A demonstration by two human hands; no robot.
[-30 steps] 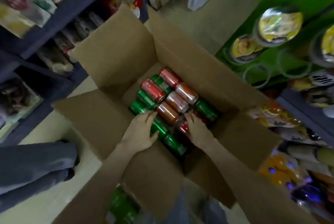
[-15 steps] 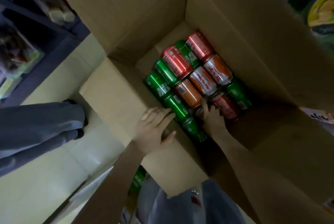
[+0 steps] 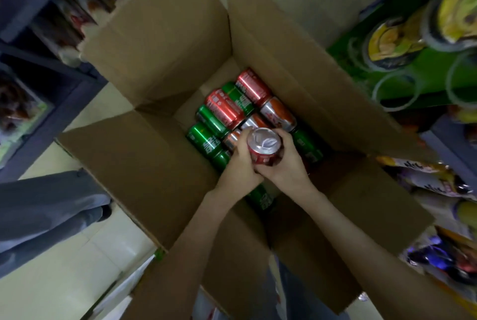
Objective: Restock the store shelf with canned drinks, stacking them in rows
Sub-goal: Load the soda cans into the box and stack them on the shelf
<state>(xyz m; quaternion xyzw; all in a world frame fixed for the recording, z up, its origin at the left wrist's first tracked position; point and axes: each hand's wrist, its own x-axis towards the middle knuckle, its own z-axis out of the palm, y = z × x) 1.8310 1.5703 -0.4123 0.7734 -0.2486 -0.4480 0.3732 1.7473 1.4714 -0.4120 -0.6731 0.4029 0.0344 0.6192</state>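
An open cardboard box [image 3: 144,154] stands on the floor with several red, green and orange drink cans [image 3: 227,110] lying on their sides inside. Above them I hold one red can [image 3: 264,145] upright, its silver top facing me. My left hand [image 3: 241,165] wraps its left side and my right hand [image 3: 286,162] wraps its right side and bottom. A green can [image 3: 262,197] shows below my wrists.
Dark shelves with packaged goods [image 3: 49,25] stand at the left. A green rack with round lidded tubs [image 3: 392,43] and snack bags [image 3: 433,177] fills the right. Another person's trouser leg [image 3: 44,211] is on the floor at the left.
Both hands were reaching among the cans in the box; now they have lifted a red can out and hold it upright above the others.
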